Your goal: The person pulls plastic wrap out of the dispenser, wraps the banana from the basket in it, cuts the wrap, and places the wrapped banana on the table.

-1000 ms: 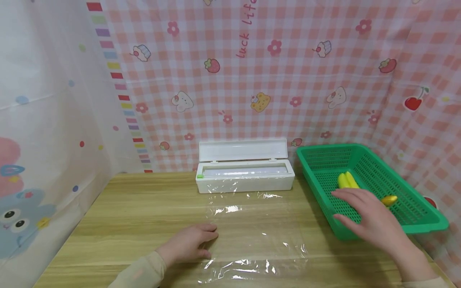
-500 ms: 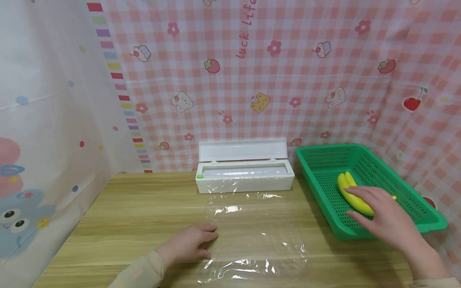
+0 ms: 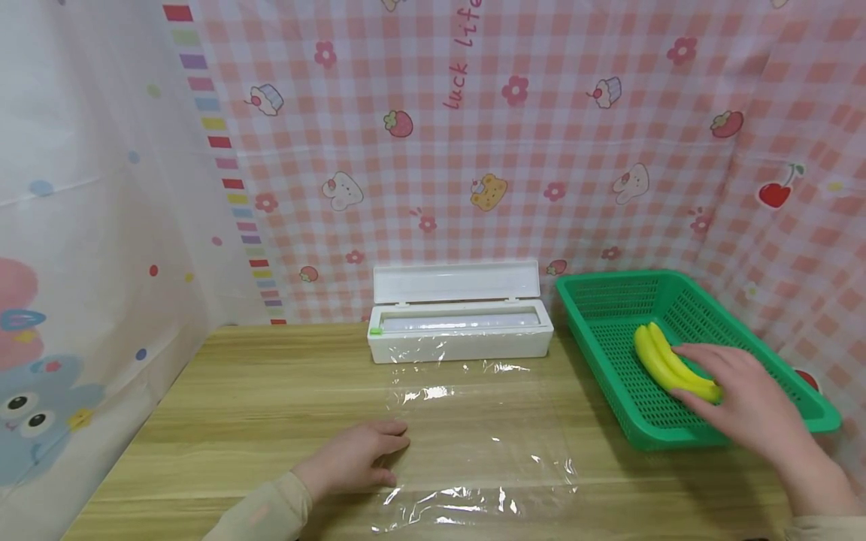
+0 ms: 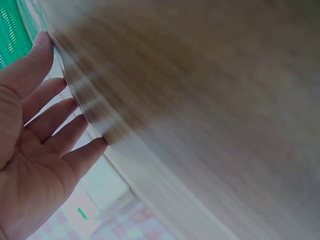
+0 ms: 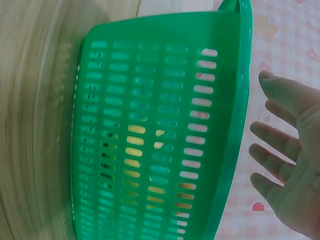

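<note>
My left hand [image 3: 355, 456] rests on the table at the left edge of a sheet of clear cling film [image 3: 467, 500], fingertips touching down. In the left wrist view its fingers [image 4: 65, 135] are spread and only slightly bent. The film runs out from a white cling film dispenser [image 3: 460, 347] whose lid stands up. Over the green basket [image 3: 612, 387] hovers my right hand [image 3: 751, 398], thumb and fingers apart, beside yellow bananas [image 3: 656, 361] lying inside. The hand covers their near end; whether it touches them cannot be told. In the right wrist view the fingers [image 5: 275, 140] hold nothing.
The wooden table [image 3: 257, 398] ends at a pink checked cloth [image 3: 433, 173] behind and a white dotted cloth [image 3: 135, 188] on the left. The basket's raised rim [image 5: 240, 100] stands between the table and the bananas. A green slider [image 3: 376, 330] sits on the dispenser's left end.
My right hand has moved right over the basket, uncovering more of the bananas. The left hand, film and dispenser stay put.
</note>
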Tool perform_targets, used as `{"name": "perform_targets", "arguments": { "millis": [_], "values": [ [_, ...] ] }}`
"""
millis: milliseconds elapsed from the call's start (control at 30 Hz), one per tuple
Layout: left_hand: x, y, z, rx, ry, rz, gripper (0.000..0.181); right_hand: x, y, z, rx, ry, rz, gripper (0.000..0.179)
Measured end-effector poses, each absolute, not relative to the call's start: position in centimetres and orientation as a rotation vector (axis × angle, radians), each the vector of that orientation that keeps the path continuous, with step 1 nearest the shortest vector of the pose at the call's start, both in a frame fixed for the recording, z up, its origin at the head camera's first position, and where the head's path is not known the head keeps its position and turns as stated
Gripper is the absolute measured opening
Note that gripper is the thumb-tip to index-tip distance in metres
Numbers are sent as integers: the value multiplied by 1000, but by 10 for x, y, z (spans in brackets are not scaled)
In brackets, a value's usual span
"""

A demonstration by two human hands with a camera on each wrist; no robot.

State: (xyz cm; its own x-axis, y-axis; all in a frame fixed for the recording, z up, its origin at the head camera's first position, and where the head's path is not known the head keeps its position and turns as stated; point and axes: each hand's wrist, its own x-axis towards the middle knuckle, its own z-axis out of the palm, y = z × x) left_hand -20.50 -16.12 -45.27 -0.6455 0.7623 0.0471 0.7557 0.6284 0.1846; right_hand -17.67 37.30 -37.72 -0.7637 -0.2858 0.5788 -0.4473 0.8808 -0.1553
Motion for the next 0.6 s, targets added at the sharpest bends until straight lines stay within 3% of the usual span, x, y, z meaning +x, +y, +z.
{"name": "perform_targets", "arguments": {
  "millis": [600],
  "values": [
    [-204, -160, -451, 1300, 2801, 297, 59, -186, 406, -381, 387, -2598, 364, 58]
  ]
}}
